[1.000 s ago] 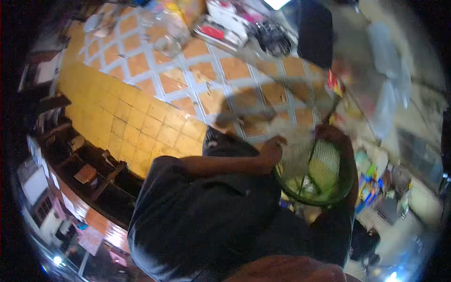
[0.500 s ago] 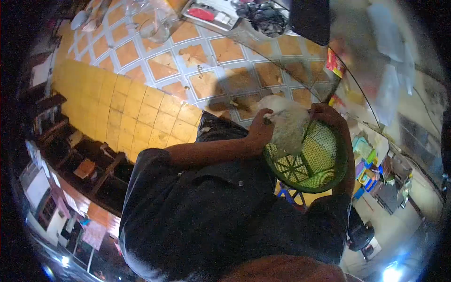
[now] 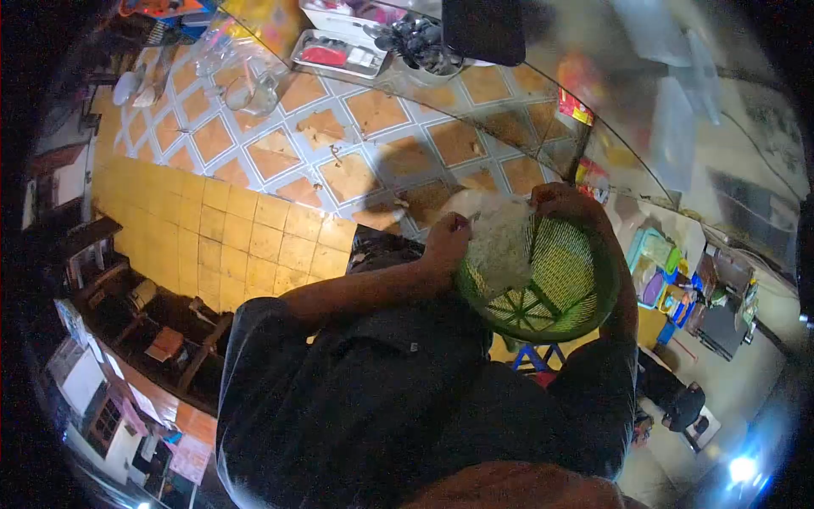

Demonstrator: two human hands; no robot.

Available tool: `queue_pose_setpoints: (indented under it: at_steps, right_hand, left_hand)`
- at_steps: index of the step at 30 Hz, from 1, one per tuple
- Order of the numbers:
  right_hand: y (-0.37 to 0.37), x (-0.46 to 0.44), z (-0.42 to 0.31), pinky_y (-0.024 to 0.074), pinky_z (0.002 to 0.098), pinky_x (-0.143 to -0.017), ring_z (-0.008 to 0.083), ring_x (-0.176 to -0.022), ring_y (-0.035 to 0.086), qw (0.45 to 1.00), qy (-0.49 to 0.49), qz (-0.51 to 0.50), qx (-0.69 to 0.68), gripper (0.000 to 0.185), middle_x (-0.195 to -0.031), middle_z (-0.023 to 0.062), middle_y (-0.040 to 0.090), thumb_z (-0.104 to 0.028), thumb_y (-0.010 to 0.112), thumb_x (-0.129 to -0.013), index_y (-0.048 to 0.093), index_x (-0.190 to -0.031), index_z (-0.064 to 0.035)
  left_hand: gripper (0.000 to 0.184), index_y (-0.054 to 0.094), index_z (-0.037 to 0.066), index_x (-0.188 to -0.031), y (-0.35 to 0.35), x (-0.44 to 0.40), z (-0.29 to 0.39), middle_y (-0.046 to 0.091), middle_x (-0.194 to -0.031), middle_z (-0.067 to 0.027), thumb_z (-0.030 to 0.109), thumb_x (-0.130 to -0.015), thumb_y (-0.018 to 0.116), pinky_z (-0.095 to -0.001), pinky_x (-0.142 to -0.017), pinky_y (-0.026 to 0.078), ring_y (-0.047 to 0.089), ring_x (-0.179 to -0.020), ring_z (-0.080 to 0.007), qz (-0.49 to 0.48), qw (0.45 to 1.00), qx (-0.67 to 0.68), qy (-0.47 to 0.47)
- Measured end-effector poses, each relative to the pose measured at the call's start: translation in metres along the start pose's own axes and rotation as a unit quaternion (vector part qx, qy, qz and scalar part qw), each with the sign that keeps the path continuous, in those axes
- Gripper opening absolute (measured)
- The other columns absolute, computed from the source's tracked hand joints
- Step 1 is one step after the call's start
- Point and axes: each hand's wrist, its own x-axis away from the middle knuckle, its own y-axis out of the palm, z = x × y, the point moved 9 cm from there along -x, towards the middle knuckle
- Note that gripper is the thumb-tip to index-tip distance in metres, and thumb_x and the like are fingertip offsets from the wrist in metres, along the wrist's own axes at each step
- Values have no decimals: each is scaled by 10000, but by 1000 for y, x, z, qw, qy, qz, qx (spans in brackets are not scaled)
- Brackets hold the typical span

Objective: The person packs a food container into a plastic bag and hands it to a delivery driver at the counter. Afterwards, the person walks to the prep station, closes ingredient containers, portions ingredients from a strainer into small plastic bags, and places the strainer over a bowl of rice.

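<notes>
A green mesh basket [image 3: 564, 263] is tilted in front of my body, its inside facing me. A pale, crumpled translucent bag or sheet [image 3: 498, 242] hangs over the basket's left side and partly inside it. The fingers of my left hand [image 3: 449, 239] are closed on the left edge of this pale bag. My right hand [image 3: 564, 202] is closed at the top of the basket, by the rim and the bag's upper right corner. The basket's ribbed bottom shows below the bag.
Ahead lies an orange-and-grey tiled surface [image 3: 365, 174] with a tray [image 3: 343, 55], a container of dark utensils [image 3: 420, 47] and a clear jar [image 3: 250, 92]. Yellow tiles [image 3: 229, 229] are at the left. Colourful containers [image 3: 661, 280] stand at the right, near a blue-legged stool [image 3: 534, 360].
Both hands have shifted left in the view with the basket and the bag. The basket's inside shows more clearly than one second ago. The camera view has turned somewhat.
</notes>
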Motion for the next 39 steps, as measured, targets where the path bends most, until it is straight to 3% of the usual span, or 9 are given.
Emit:
queue_pose_setpoints:
  at_steps: [10, 12, 22, 25, 27, 30, 33, 35, 39]
  right_hand:
    - [-1, 11, 22, 439, 302, -739, 147, -781, 546, 996, 41, -60, 50, 228, -816, 52, 609, -193, 622, -734, 601, -865, -8]
    - [7, 15, 36, 435, 298, -727, 141, -772, 541, 995, 54, -67, 42, 217, -810, 48, 606, -183, 622, -729, 599, -858, -10]
    - [4, 25, 21, 419, 277, -671, 111, -727, 518, 995, 38, -84, 36, 164, -779, 29, 593, -133, 622, -707, 592, -824, -21]
    - [5, 22, 38, 414, 270, -654, 102, -714, 511, 995, 58, -69, 34, 150, -770, 23, 589, -118, 622, -700, 589, -813, -25]
    - [1, 27, 20, 411, 266, -643, 96, -705, 506, 998, 6, -57, 35, 141, -764, 19, 586, -108, 622, -696, 588, -807, -27]
    - [4, 26, 28, 406, 260, -626, 87, -691, 499, 997, 44, -53, 29, 129, -755, 13, 582, -93, 622, -689, 585, -796, -31]
    - [0, 23, 2, 403, 256, -614, 81, -682, 495, 997, -54, -34, 39, 122, -749, 9, 579, -83, 622, -685, 584, -789, -33]
    - [4, 31, -3, 411, 259, -616, 82, -680, 502, 989, 136, -42, 38, 136, -738, 5, 590, -89, 627, -694, 603, -816, -35]
    - [1, 29, 19, 414, 258, -627, 88, -683, 516, 994, 78, -43, 64, 165, -732, -11, 588, -113, 637, -689, 599, -829, -34]
  left_hand:
    - [171, 548, 16, -895, 11, 20, 6, 558, -833, -90, 133, -782, 600, -342, -691, 447, 532, -779, -199, -17, 996, -67, -63]
    - [90, 522, 20, -883, 34, -3, -59, 523, -847, -71, 69, -809, 535, -310, -610, 421, 483, -730, -137, -127, 974, 119, -147]
    - [74, 523, 50, -876, 48, 14, -43, 505, -785, -44, 117, -887, 495, -320, -547, 408, 437, -621, -119, -101, 975, 197, 24]
    - [73, 501, 50, -858, 42, 19, -41, 457, -751, -19, 116, -890, 498, -314, -554, 397, 410, -605, -120, -118, 977, -71, -165]
    - [57, 516, 50, -863, 45, 6, -70, 481, -752, -39, 105, -877, 519, -313, -569, 397, 438, -620, -132, -45, 993, 80, 67]
    - [79, 508, 52, -857, 61, 5, -56, 479, -745, -49, 108, -846, 563, -313, -597, 411, 447, -628, -137, -179, 961, 211, -18]
    - [110, 507, 45, -843, 45, 29, -23, 516, -751, -76, 106, -815, 594, -321, -603, 434, 485, -648, -143, -101, 992, -62, -49]
    - [125, 500, 42, -843, 47, 20, -32, 521, -759, -80, 106, -807, 601, -326, -603, 440, 495, -661, -146, -119, 990, -28, -72]
    - [118, 506, 40, -818, 40, 30, -1, 533, -763, -96, 93, -795, 608, -343, -566, 446, 513, -641, -158, -109, 985, -54, -119]
